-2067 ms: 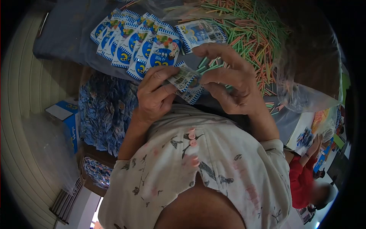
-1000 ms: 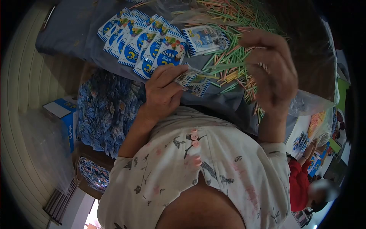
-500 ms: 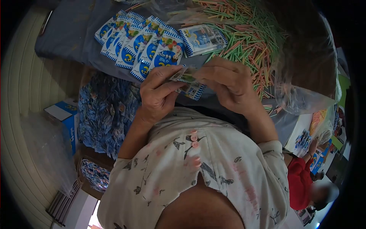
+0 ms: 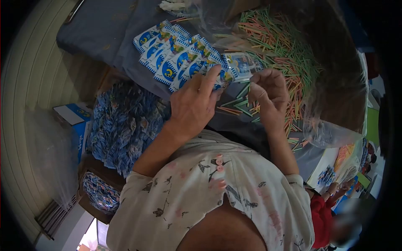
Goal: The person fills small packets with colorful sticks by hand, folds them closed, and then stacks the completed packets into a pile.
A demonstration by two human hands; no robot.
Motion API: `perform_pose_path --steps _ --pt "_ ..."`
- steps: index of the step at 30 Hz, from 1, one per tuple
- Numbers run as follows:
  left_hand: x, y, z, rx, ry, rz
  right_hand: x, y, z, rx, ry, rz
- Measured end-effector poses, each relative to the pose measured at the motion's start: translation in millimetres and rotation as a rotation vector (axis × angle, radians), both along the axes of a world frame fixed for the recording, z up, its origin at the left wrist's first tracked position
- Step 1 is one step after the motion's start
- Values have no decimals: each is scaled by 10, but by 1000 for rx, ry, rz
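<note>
My left hand (image 4: 192,104) is at the near right end of a fanned row of blue-and-white printed packets (image 4: 169,58). Its index finger stretches over a small packet (image 4: 225,79), which looks pinched there; the thumb's tip is partly hidden. To the right, my right hand (image 4: 272,94) hovers palm turned inward, its fingers loosely curled and apart from the thumb, with nothing visible in it. Just beyond that hand spreads a pile of green and orange-pink thin sticks (image 4: 289,62). A short stack of clear-fronted packets (image 4: 243,65) lies between the row and the sticks.
A large heap of blue packets (image 4: 125,121) stands at my left, with an open carton of more packets (image 4: 100,190) below it. Clear plastic sheeting (image 4: 320,129) edges the sticks on the right. A person in a red top (image 4: 322,221) is at the lower right.
Both hands were together on one packet. They have come apart: the left is now at the packet row, the right over the sticks' near edge. The view has shifted slightly.
</note>
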State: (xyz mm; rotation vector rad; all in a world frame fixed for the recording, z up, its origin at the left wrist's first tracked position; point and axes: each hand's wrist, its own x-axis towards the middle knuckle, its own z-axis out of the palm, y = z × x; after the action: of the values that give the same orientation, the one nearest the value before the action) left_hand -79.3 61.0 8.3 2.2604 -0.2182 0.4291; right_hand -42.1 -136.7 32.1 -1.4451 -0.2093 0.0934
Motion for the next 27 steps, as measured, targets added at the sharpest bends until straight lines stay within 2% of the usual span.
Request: perform_pose_path --steps 1,3,4,6,9,11,12,14,15,17,18,20,24,26,27 --pt "13 2 23 1 -8 8 -66 38 -45 1 -8 8" --pt "22 23 86 263 10 -1 -220 178 -92 -98 248 90" --pt "33 72 105 271 6 8 -223 265 -96 -91 242 99" --pt "71 224 142 237 -116 -31 -190 412 -110 -394 -7 123" --pt "507 886 166 339 -253 138 -98 427 -112 -441 38 147" --pt "884 1340 114 387 -71 202 -62 450 -97 -469 57 167" --pt "1015 1472 99 389 -77 211 -48 471 -88 -513 -4 178" --pt "1197 1618 73 337 310 79 -15 528 -65 -550 -66 184" --pt "1239 1617 160 342 309 75 -9 585 -40 -565 -88 160" --pt "1323 1583 378 276 769 -99 7 653 -35 -579 -98 126" --pt "1307 1541 352 281 775 -109 44 658 -62 -585 -116 137" --pt "1187 1483 331 472 335 -119 115 718 -89 -593 -131 141" --pt "1091 1341 362 450 219 -218 221 832 -102 -627 -146 153" --pt "1097 1318 477 114 459 -266 301 852 -150 -630 -158 175" --pt "1099 1390 297 18 498 -245 309 871 -147 -639 -150 158"
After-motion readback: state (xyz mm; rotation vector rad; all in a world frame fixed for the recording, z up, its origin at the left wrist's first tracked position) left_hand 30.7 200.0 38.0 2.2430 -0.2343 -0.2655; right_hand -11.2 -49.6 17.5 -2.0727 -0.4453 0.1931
